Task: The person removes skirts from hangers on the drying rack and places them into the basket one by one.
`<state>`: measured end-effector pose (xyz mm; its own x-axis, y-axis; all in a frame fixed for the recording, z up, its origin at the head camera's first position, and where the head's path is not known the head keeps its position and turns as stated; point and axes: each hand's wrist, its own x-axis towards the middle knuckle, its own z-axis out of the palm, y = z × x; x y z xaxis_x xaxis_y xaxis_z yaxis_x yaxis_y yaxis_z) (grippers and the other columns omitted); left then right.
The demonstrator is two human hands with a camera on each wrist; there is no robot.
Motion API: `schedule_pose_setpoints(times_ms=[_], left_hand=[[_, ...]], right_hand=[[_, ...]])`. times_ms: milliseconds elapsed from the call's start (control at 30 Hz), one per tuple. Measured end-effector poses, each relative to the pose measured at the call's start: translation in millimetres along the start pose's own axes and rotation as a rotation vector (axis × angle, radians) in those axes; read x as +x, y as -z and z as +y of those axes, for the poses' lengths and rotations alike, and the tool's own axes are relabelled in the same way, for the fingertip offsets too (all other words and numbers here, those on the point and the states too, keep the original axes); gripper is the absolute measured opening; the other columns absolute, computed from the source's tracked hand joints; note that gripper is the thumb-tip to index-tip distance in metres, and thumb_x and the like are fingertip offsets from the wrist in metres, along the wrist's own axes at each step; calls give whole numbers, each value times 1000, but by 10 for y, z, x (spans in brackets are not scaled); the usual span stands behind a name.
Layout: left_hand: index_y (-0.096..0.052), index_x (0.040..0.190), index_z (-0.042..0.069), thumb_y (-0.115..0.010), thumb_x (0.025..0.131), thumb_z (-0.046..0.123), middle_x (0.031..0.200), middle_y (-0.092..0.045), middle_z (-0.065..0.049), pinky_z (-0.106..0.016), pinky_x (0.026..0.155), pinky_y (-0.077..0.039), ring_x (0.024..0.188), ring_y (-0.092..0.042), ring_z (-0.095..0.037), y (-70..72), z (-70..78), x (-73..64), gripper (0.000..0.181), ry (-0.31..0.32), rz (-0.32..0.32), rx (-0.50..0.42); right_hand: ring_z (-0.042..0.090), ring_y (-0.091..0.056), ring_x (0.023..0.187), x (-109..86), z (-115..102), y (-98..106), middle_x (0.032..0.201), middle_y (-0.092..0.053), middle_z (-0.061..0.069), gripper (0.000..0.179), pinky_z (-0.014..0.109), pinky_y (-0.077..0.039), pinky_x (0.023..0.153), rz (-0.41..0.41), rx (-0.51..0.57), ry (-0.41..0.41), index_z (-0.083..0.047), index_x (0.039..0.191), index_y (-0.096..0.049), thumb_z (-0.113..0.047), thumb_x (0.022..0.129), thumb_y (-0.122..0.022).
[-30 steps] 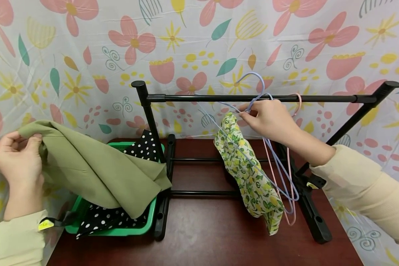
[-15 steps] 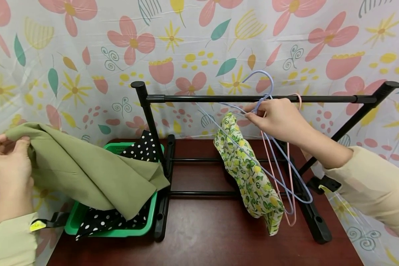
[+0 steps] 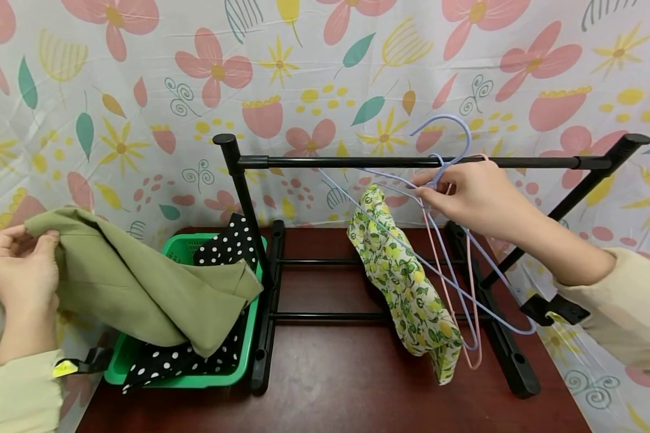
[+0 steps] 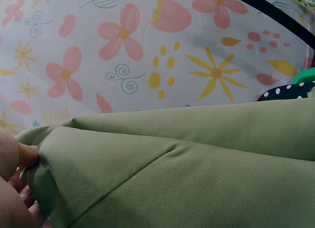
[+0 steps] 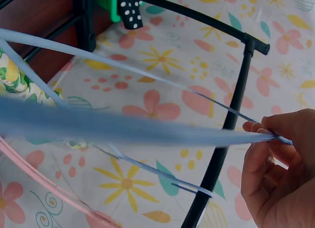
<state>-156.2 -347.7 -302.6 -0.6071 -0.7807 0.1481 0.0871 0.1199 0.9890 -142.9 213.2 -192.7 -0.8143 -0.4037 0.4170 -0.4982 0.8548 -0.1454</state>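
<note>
Left hand [image 3: 21, 270] pinches the olive garment [image 3: 135, 279] at frame left, right hand [image 3: 473, 195] has fingertips clamped on the nearer blue hanger [image 5: 113, 124] right of centre; overlapping wires could snag and drag the hung blue hanger [image 5: 160, 173] along.

Left hand [image 3: 18, 270] is chopped off at 9 o'clock in the head view, and the left wrist view loses even more around 8. The olive cloth [image 3: 135, 282] covers the middle of the polka-dot cloth [image 3: 230, 246] plus part of the basket [image 3: 211, 380]. Blue hanger [image 5: 123, 125] has a blurry near bar in the right wrist view, and the right hand [image 3: 473, 192] hides some of its neck. Bench [image 3: 325, 373] gets cut at 6.
</note>
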Motion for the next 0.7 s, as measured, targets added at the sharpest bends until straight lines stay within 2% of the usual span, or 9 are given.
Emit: schedule_pose_setpoints(times_ms=[67,133,167,233,300,333,533,600,700], left_hand=[[-64,100,20,-64,84,10,90,-53,13,-14,81,-43,80,-51,4,-7,12,-42,19,-9,-10,80],[-64,101,23,-63,85,12,87,-53,16,-10,74,-43,77,-51,7,-16,-3,-67,19,-26,-25,166],[-63,101,24,-63,86,13,85,-53,17,-8,70,-42,75,-50,7,-21,-15,-74,19,-31,-36,203],[-62,104,26,-61,87,16,84,-50,20,-6,67,-41,74,-49,9,-34,-51,-90,20,-49,-58,284],[-63,108,23,-61,87,17,84,-49,21,-6,66,-41,74,-48,11,-54,-98,-92,21,-73,-76,340],[-63,107,25,-61,87,19,83,-48,22,-5,65,-41,73,-48,11,-60,-138,-80,21,-85,-83,361],[-62,91,29,-65,84,18,76,-49,25,-3,51,-38,63,-49,14,-102,-245,-90,14,-119,-149,386],[-61,90,29,-65,84,18,76,-48,26,-3,50,-38,61,-48,15,-131,-269,-116,13,-123,-166,420],[-64,96,22,-63,85,20,78,-46,25,-3,53,-38,62,-46,17,-180,-336,-147,12,-139,-195,492]], right_hand=[[6,-23,36,-27,6,31,59,-62,0,46,25,-27,44,-1,-13,1,-14,46,-43,-20,88,-61],[4,-21,35,-50,15,53,59,-62,-1,47,22,-23,38,-4,-18,6,-14,46,-42,-21,88,-61],[2,-19,34,-59,20,63,67,-66,-1,47,21,-22,36,-5,-13,12,-14,46,-41,-21,88,-62],[1,-18,34,-79,30,82,71,-68,0,47,21,-21,35,-3,-11,18,-15,47,-42,-20,88,-62],[-1,-18,32,-96,46,94,86,-71,1,46,21,-21,34,5,1,35,-16,47,-43,-19,87,-63],[-1,-19,32,-105,54,101,91,-72,1,45,20,-21,34,7,10,43,-16,46,-44,-19,87,-64],[-4,-17,32,-165,90,138,91,-72,-1,47,19,-21,33,20,36,79,-19,44,-42,-16,86,-64],[-5,-15,33,-187,101,149,91,-72,-1,49,18,-20,33,25,40,89,-20,44,-40,-16,86,-64],[-6,-12,35,-226,120,167,91,-72,-1,51,18,-20,33,27,45,102,-20,43,-38,-16,87,-64]])
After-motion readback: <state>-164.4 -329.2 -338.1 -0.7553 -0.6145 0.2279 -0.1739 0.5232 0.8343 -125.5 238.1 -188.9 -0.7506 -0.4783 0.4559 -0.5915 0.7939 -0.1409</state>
